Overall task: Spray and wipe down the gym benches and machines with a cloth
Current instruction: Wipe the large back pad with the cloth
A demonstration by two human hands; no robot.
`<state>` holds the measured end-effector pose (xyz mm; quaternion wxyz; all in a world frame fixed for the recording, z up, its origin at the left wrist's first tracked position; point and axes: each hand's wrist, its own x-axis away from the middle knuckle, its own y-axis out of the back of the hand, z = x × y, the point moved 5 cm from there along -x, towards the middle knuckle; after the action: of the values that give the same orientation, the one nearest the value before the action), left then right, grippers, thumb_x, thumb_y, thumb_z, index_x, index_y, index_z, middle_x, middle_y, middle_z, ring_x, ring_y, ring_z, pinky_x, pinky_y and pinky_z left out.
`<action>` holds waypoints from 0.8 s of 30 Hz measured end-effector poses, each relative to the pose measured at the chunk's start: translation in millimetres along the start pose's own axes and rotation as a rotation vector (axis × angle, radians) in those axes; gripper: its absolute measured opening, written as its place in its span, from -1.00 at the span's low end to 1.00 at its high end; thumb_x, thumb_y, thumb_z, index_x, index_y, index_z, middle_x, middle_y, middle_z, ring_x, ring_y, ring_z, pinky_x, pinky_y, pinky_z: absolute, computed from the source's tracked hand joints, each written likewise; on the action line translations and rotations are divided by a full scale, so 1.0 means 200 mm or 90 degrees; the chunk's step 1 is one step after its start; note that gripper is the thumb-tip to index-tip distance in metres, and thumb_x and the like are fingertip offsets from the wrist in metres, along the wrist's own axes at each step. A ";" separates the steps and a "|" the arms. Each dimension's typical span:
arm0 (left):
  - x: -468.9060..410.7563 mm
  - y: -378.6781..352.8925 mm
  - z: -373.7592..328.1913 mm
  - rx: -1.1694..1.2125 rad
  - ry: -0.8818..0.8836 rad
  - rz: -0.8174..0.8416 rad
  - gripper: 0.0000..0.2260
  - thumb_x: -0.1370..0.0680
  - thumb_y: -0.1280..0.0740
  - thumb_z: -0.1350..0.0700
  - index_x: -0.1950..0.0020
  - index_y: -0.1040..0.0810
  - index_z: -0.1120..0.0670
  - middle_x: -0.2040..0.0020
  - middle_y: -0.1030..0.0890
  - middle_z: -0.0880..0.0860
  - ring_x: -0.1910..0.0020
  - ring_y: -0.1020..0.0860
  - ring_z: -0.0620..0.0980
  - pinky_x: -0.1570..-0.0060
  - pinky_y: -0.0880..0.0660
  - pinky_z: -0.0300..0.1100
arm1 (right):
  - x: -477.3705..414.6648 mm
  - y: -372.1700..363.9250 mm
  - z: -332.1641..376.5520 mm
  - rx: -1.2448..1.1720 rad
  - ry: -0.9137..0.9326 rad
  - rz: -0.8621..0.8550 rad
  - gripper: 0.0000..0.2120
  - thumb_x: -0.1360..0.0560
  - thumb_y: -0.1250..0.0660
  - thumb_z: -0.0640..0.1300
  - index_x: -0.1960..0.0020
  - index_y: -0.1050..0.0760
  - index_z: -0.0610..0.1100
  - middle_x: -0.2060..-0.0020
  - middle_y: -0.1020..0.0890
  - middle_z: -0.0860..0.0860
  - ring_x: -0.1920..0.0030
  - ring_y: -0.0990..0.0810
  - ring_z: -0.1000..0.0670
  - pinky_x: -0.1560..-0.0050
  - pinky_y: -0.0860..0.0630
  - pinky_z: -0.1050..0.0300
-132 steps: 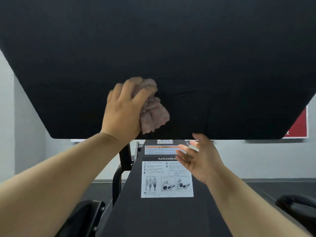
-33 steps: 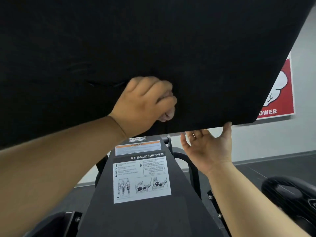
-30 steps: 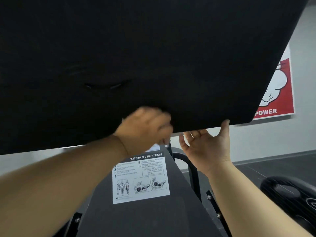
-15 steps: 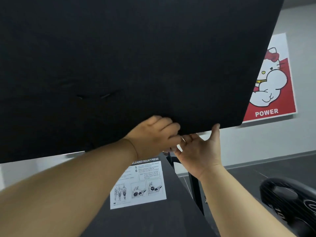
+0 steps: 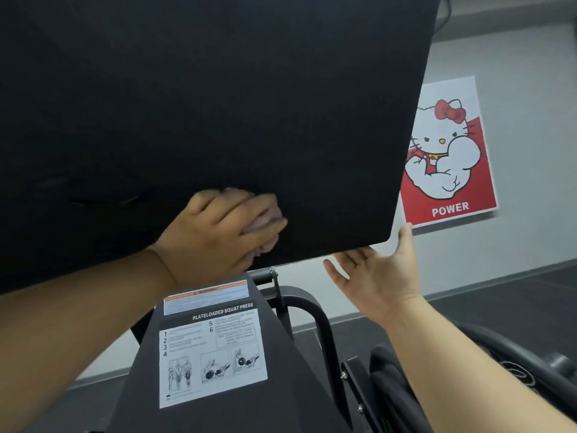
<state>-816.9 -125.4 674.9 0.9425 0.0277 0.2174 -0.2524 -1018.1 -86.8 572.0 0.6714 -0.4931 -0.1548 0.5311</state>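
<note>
A large black foot plate (image 5: 218, 104) of the squat press machine fills the upper part of the view. My left hand (image 5: 218, 232) presses a crumpled pinkish cloth (image 5: 263, 225) against the plate near its lower edge; most of the cloth is hidden under my fingers. My right hand (image 5: 381, 276) holds the plate's lower right corner, with the thumb up along the right edge and the fingers curled under the bottom edge. No spray bottle is in view.
Below the plate the machine's black frame (image 5: 281, 385) carries a white "PLATELOADED SQUAT PRESS" instruction label (image 5: 212, 354). A black weight plate (image 5: 505, 370) sits at the lower right. A red and white "POWER" poster (image 5: 446, 157) hangs on the grey wall.
My left hand has slid up and right on the plate with the cloth, from the bottom edge onto the surface. My right hand has stayed at the lower right corner. The view has shifted left.
</note>
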 end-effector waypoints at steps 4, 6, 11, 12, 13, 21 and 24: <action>-0.04 0.04 -0.06 0.016 -0.024 -0.022 -0.66 -0.66 -0.09 0.19 -0.12 -0.67 0.04 -0.14 -0.59 0.09 -0.12 -0.44 0.13 -0.07 -0.34 0.01 | -0.01 0.02 -0.03 -0.034 -0.005 -0.002 -0.27 -0.50 0.00 0.45 -0.32 -0.51 -0.08 -0.11 -0.69 -0.03 -0.20 -0.59 -0.01 -0.22 -0.44 -0.06; -0.22 0.07 -0.01 0.018 0.024 -0.099 -0.74 -0.65 -0.18 0.21 -0.06 -0.67 0.07 -0.15 -0.49 0.09 -0.10 -0.41 0.15 -0.01 -0.31 0.01 | -0.02 0.02 -0.03 -0.053 -0.006 -0.003 -0.28 -0.50 -0.01 0.44 -0.30 -0.51 -0.08 -0.11 -0.69 -0.02 -0.24 -0.56 0.00 -0.21 -0.44 -0.05; -0.38 -0.03 -0.10 0.028 0.153 -0.178 -0.86 -0.60 -0.28 0.17 -0.08 -0.61 0.04 -0.18 -0.41 0.06 -0.10 -0.37 0.14 0.03 -0.25 0.01 | -0.03 0.04 -0.02 -0.038 -0.017 0.000 -0.27 -0.49 -0.03 0.45 -0.29 -0.52 -0.10 -0.12 -0.68 -0.04 -0.24 -0.56 -0.02 -0.16 -0.46 -0.04; -0.32 -0.08 -0.18 0.038 0.113 -0.153 -0.86 -0.62 -0.22 0.18 -0.08 -0.56 0.04 -0.18 -0.43 0.06 -0.09 -0.39 0.15 0.05 -0.26 0.02 | -0.03 0.04 -0.02 -0.035 -0.018 -0.001 -0.27 -0.49 -0.03 0.45 -0.28 -0.52 -0.10 -0.12 -0.68 -0.04 -0.23 -0.57 -0.02 -0.14 -0.47 -0.04; -0.23 -0.13 -0.28 0.056 0.062 -0.109 -0.84 -0.63 -0.16 0.20 -0.07 -0.52 0.05 -0.18 -0.46 0.06 -0.08 -0.41 0.15 0.05 -0.28 0.02 | -0.03 0.04 -0.02 -0.030 -0.017 -0.003 -0.26 -0.48 -0.02 0.46 -0.27 -0.53 -0.10 -0.12 -0.68 -0.04 -0.21 -0.58 -0.01 -0.12 -0.48 -0.03; -0.46 0.01 -0.13 0.036 0.163 -0.192 -0.90 -0.57 -0.31 0.18 0.00 -0.61 0.04 -0.14 -0.46 0.05 -0.09 -0.39 0.12 0.03 -0.26 0.00 | -0.05 0.07 -0.02 -0.033 -0.027 0.006 -0.25 -0.50 0.01 0.46 -0.32 -0.52 -0.08 -0.14 -0.67 -0.03 -0.23 -0.57 -0.01 -0.14 -0.46 -0.03; -0.58 0.02 -0.04 0.008 0.208 -0.242 -0.90 -0.55 -0.34 0.18 0.04 -0.64 0.03 -0.14 -0.43 0.04 -0.08 -0.38 0.11 0.03 -0.25 0.00 | -0.07 0.09 -0.03 -0.039 -0.024 0.010 -0.24 -0.49 0.01 0.46 -0.30 -0.53 -0.10 -0.14 -0.67 -0.07 -0.22 -0.59 -0.06 -0.18 -0.48 -0.06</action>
<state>-908.9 -66.3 716.1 0.8303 0.0325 0.3667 -0.4185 -1029.6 -101.7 558.9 0.6492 -0.5044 -0.1795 0.5402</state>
